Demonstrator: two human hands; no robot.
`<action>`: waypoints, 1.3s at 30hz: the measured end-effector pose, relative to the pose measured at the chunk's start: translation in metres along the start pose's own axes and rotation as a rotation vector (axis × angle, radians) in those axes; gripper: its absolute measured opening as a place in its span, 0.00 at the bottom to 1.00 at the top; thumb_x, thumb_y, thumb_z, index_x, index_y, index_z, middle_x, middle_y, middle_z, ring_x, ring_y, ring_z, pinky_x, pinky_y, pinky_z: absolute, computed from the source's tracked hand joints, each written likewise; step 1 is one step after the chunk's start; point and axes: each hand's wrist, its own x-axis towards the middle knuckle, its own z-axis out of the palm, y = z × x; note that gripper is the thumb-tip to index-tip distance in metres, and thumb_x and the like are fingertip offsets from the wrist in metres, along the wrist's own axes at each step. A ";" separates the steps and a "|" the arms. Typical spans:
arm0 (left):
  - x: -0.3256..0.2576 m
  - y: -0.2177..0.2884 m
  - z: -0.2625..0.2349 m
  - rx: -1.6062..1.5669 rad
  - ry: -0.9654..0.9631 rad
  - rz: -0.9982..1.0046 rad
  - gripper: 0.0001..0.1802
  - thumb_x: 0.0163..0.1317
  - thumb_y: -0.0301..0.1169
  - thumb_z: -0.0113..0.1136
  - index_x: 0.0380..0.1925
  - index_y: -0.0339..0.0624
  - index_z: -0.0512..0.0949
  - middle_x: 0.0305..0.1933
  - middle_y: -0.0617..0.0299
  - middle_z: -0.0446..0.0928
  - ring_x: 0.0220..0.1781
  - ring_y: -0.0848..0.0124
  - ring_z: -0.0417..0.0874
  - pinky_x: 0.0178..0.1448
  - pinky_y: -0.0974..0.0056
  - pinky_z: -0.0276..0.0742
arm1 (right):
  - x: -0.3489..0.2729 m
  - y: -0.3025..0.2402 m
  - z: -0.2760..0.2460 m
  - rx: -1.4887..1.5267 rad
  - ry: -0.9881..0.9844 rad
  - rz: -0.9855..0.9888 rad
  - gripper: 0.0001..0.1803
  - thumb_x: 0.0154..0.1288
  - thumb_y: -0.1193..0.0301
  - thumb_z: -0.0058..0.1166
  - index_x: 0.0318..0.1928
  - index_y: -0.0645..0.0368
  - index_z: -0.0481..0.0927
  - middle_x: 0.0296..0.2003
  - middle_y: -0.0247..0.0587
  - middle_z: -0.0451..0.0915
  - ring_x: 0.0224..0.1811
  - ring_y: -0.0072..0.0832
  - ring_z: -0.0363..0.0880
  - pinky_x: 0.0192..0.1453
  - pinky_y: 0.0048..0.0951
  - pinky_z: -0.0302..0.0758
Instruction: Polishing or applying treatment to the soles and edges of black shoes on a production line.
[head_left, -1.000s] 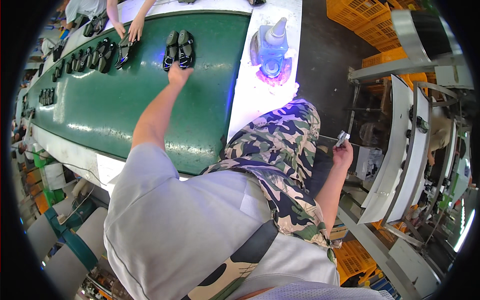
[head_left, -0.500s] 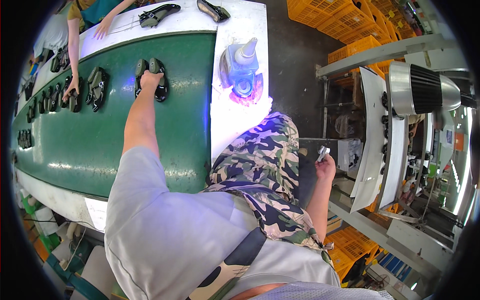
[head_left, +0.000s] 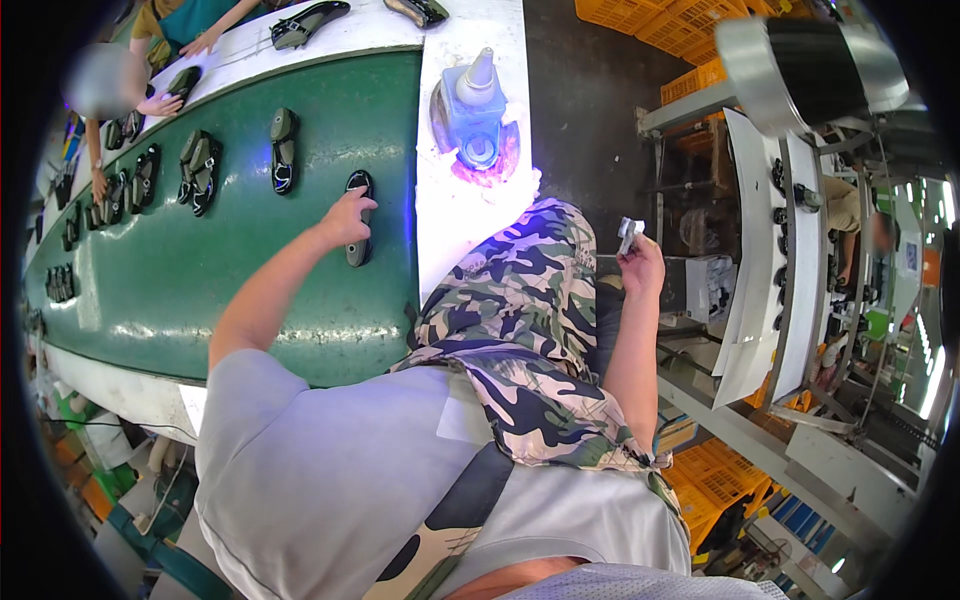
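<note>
Currently the left hand lies across the middle of a dark shoe at the right end of the green belt, its fingers bent partway round the shoe's sides. The shoe has glossy black trim at its far end and a dull, rounded olive-grey form at its near end; whether it rests fully on the belt I cannot tell. Out to the right, beyond the lap, the right hand pinches a small pale piece between thumb and fingertips — silvery-white, angular, too small to make out further.

Smooth and shiny, the belt carries a single shoe farther off to the left, then a pair of shoes with thin, glossy straps. A co-worker's hand is at the far left edge.

On the belt's right, a hard, white ledge runs along its end, holding a translucent blue bottle with a grey conical nozzle. The held shoe is near that edge, just short of it. A broad green stretch opens on the near side of the left hand — room toward the near rim — while dark floor separates the ledge from the metal racks.
</note>
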 end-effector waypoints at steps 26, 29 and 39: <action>0.004 0.040 -0.003 -1.484 0.003 -0.404 0.31 0.51 0.30 0.70 0.57 0.39 0.72 0.52 0.54 0.80 0.55 0.56 0.81 0.63 0.47 0.76 | -0.017 -0.018 -0.025 0.102 0.123 -0.060 0.07 0.62 0.71 0.63 0.35 0.52 0.76 0.28 0.32 0.79 0.29 0.24 0.76 0.32 0.29 0.73; 0.009 0.100 -0.020 -1.917 -0.134 0.078 0.33 0.52 0.29 0.69 0.60 0.40 0.70 0.57 0.56 0.78 0.63 0.56 0.75 0.72 0.46 0.65 | -0.018 -0.023 0.001 0.070 0.112 -0.058 0.08 0.60 0.72 0.65 0.35 0.53 0.77 0.28 0.32 0.79 0.28 0.23 0.77 0.31 0.27 0.73; 0.037 0.266 -0.040 -1.351 0.156 0.370 0.37 0.40 0.20 0.74 0.55 0.38 0.73 0.50 0.59 0.80 0.55 0.64 0.80 0.65 0.59 0.74 | -0.068 -0.042 0.081 -0.047 -0.157 -0.217 0.11 0.54 0.78 0.68 0.30 0.57 0.76 0.25 0.30 0.77 0.24 0.16 0.71 0.28 0.19 0.67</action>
